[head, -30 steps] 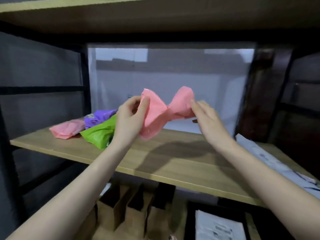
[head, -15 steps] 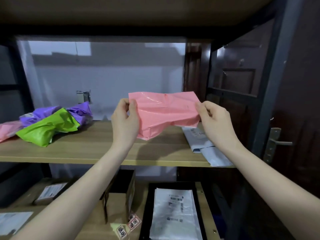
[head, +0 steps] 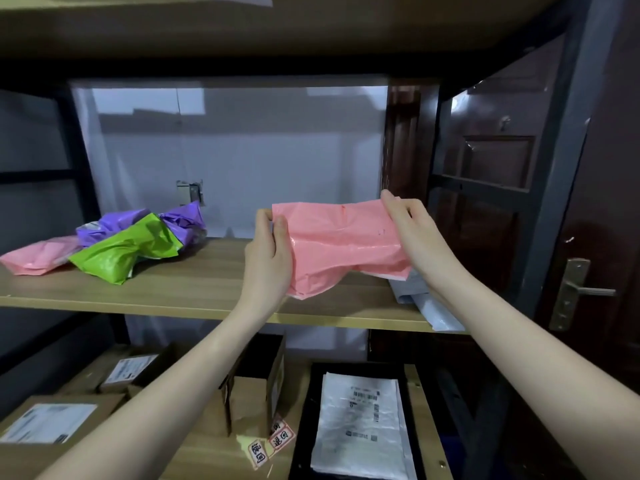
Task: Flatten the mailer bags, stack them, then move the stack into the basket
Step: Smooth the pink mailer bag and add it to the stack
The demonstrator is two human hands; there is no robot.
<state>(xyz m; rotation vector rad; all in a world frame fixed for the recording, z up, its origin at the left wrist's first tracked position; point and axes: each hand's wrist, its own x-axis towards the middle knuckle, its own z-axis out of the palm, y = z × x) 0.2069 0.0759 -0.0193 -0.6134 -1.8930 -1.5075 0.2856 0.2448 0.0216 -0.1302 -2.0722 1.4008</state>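
We held a wrinkled pink plastic mailer bag (head: 343,244) stretched between both hands, above the wooden shelf board (head: 207,289) and clear of it. Our left hand (head: 268,258) gripped the bag's left edge, thumb curled over the front and fingers wrapped behind. Our right hand (head: 412,226) pinched the bag's upper right corner, fingers closed over the top edge. The bag's lower edge sagged in front of the board.

At the left end of the same board lay three crumpled mailer bags in a loose heap: a bright green plastic bag (head: 128,251) in front, a purple plastic bag (head: 173,220) behind and touching it, and a second pink plastic bag (head: 38,254) at the far left, partly tucked under the others. At the board's right end, below our right wrist, some flat grey-white plastic mailers (head: 429,303) overhung the edge.

On the lower shelf we saw brown cardboard boxes (head: 249,393) and a black tray (head: 304,427) holding a white labelled mailer (head: 360,427). A dark brown door with a metal handle (head: 575,289) stood at the right.
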